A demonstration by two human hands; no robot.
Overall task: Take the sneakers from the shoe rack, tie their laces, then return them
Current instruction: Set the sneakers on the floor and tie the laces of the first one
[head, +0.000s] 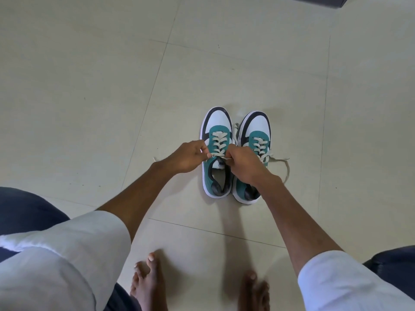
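Two teal, white and black sneakers stand side by side on the tiled floor, toes pointing away from me. Over the tongue of the left sneaker, my left hand and my right hand each pinch one end of its cream lace. The lace is pulled taut between the fingertips. A free lace tip pokes out behind my left wrist. The right sneaker is partly covered by my right hand; its lace lies loose on the floor to its right.
Pale floor tiles stretch in every direction. My bare feet stand close below the sneakers. A dark edge of some object shows at the top right corner. The shoe rack is out of view.
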